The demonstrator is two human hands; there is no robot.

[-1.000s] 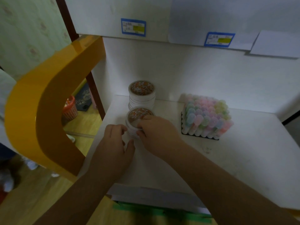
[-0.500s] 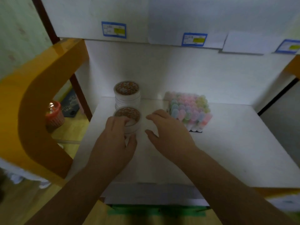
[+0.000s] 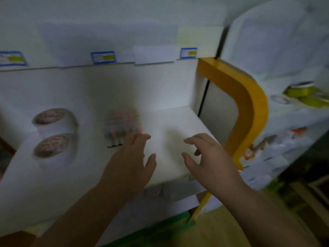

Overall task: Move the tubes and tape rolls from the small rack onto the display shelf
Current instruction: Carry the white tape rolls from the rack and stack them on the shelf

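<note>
White shelf board [image 3: 170,122] fills the middle of the view, its front edge running from 8 o'clock toward 4 o'clock and its right end closed by a curved yellow frame [image 3: 249,107] at 3 o'clock. Two stacks of tape rolls [image 3: 51,132] stand at 9 o'clock, one behind the other, near the left end. A blurred block of pastel tubes [image 3: 122,129] stands at 11 o'clock against the back wall. Between the tubes and the yellow frame the board lies bare. The left hand [image 3: 131,163] hovers at the centre with fingers loosely spread, holding nothing, its fingertips just beside the tubes. The right hand [image 3: 210,157] hangs at 2 o'clock, fingers relaxed and slightly curled, empty, near the yellow frame. Blue price labels [image 3: 103,57] line the upper shelf edge at 12 o'clock.
</note>
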